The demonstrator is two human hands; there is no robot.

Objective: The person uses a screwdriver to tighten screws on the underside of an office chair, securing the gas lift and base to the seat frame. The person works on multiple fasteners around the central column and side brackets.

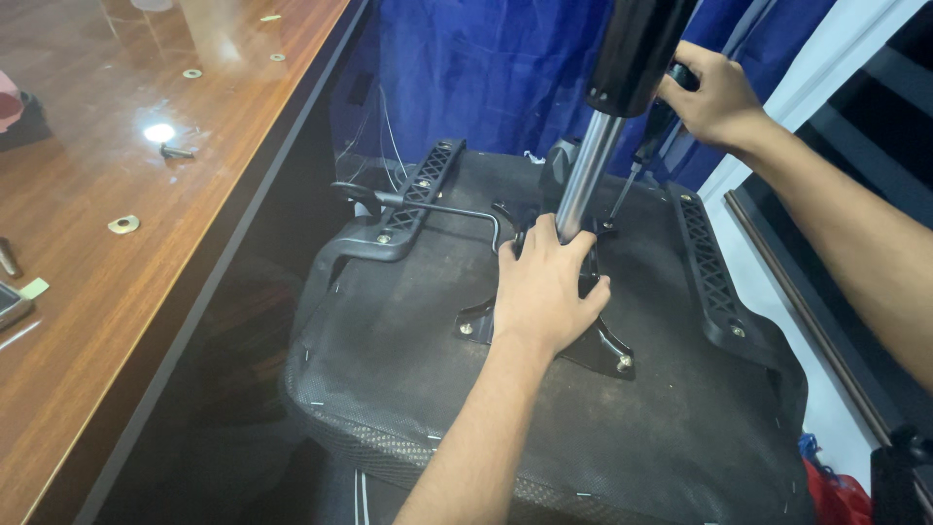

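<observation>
— Fingers of the left hand: curled about the foot of the chrome gas-lift column, palm pressed flat on the black mounting plate beneath. Closed round the tube, though not clenched tight.

— And the right hand?

— Wrapped shut on the dark handle of a screwdriver, up by the black upper sleeve of the column. Shaft slanted down and leftward, tip touching the plate just right of the tube's base.

— Location of the chair seat?

— Upside down, centre of view, underside facing up, covered in black mesh fabric stapled along the edge. Column standing up from its middle, tilted slightly toward the right hand. Plate held by screws at its corners, two visible near the wrist.

— Anything either side?

— Black lattice armrest brackets: one on the left, one on the right, both bolted to the seat. Thin black lever crossing over the left bracket toward the column.

— Surroundings?

— Brown wooden table at left, glossy, with washers and a dark screw scattered on top. Blue curtain behind the seat. Something red at the lower right corner; unclear what.
</observation>
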